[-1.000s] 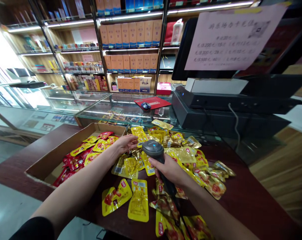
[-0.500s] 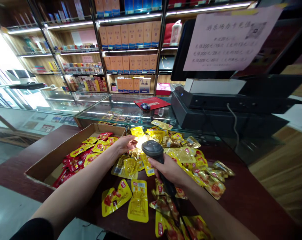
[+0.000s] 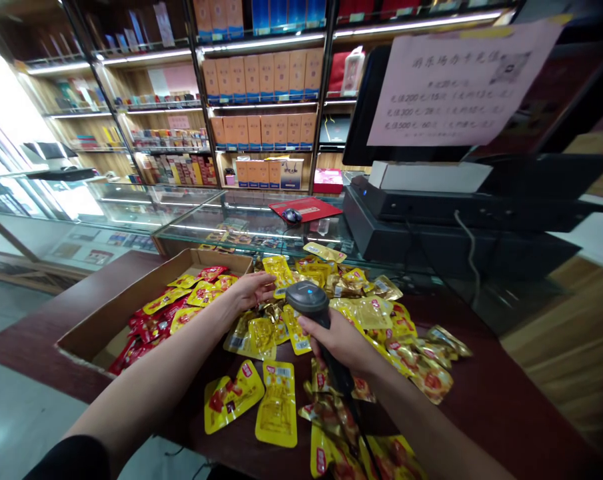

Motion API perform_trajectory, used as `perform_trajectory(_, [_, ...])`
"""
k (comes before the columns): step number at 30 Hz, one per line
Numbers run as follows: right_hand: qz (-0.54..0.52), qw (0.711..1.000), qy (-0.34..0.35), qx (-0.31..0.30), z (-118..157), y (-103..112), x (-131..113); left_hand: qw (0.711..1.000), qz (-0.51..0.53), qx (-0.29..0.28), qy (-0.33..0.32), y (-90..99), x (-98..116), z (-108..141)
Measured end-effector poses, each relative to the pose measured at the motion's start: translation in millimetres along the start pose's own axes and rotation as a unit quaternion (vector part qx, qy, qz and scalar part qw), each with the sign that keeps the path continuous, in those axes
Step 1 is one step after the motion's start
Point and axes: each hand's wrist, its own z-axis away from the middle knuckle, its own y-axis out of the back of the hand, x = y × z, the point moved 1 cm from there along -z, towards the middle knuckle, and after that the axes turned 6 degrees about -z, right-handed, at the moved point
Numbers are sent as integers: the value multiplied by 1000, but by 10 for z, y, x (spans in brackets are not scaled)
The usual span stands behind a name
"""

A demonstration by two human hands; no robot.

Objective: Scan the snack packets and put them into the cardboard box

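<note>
My right hand [image 3: 338, 337] is wrapped round the handle of a black barcode scanner [image 3: 307, 298], whose head shows a small blue light. Facing the scanner head, my left hand [image 3: 254, 291] has its fingers at the edge of a yellow snack packet [image 3: 278, 269] and appears to grip it; the thumb is partly hidden. Around and beneath both hands spreads a pile of yellow and gold snack packets [image 3: 366, 310]. Two yellow packets [image 3: 277, 407] lie apart from the pile, nearer to me.
At the left, an open cardboard box [image 3: 116, 303] holds red and yellow packets. Behind the pile is a glass counter [image 3: 196, 213] with a computer mouse [image 3: 292, 215] on a red mat [image 3: 314, 209]. A monitor with a paper sign [image 3: 456, 87] stands above dark equipment [image 3: 431, 220] at the right.
The bright scanner light on the packet has gone out, and a blue light now shows on the scanner head. Both hands have hardly moved; the view has shifted slightly.
</note>
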Motion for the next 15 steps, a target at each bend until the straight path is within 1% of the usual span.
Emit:
perform_trajectory(4, [-1,1000,2,15,24,24,-31,1000,-23,-10,-13,25,81,25])
perform_trajectory(6, [1,1000,11,22,43,35,-45,999,-24,-15,-33,60,183,70])
perform_trajectory(8, [6,999,25,22,64,41,-57,998,-20,-15,-64,134,317,132])
perform_trajectory(11, [1,1000,26,16,91,43,-77,993,-21,4,-116,343,539,240])
perform_trajectory(15, [-15,999,15,24,108,43,-105,980,-57,99,-162,756,774,417])
